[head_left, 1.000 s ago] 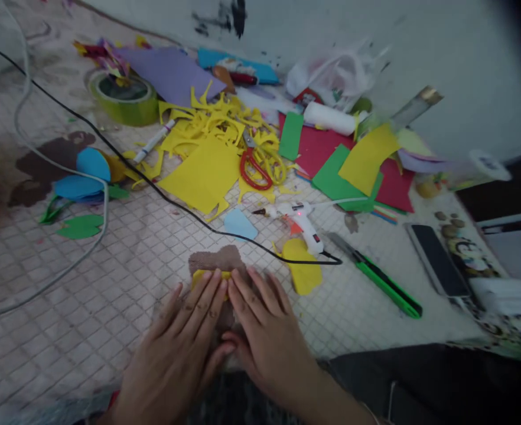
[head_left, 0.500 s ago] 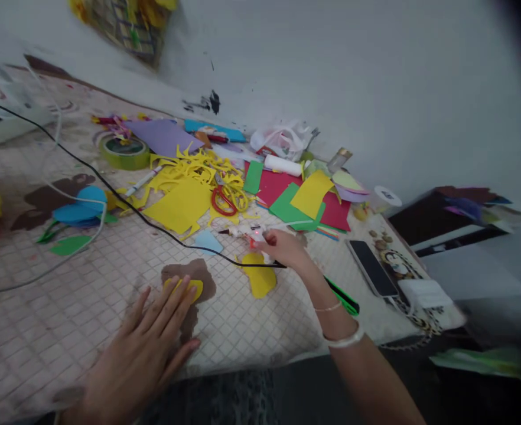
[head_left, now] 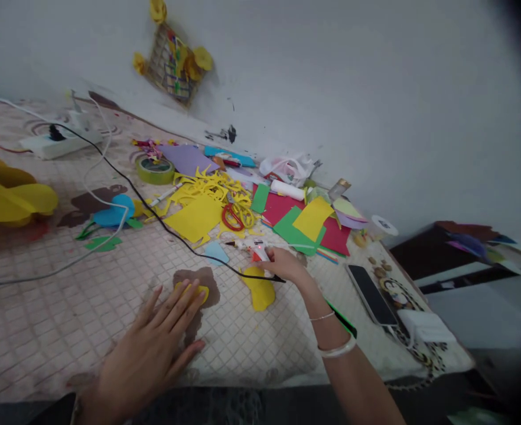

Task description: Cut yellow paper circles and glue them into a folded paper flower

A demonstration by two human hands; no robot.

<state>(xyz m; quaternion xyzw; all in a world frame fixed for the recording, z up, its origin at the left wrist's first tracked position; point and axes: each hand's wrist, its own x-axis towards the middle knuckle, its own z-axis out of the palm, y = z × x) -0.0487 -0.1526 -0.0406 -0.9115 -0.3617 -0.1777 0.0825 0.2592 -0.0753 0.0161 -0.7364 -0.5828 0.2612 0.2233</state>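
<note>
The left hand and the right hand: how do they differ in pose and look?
The left hand lies flat, fingers spread over a yellow piece; the right hand has its fingers curled at the glue gun.

The right wrist wears a white bangle; at the left wrist a dark sleeve shows.

The left hand looks larger in the picture than the right.

Both hands are bare.

Dim, greyish, diffuse light covers the pale, diamond-patterned desk (head_left: pixel 225 348) and the plain grey-white wall (head_left: pixel 331 88), leaving shadows faint and soft-edged. A tiny red light glows on the white plastic glue gun (head_left: pixel 246 243). Fine detail smears; the large yellow paper petals (head_left: pixel 7 200) at far left look blurry. Black, curved vignetting swallows the right edge.
</note>
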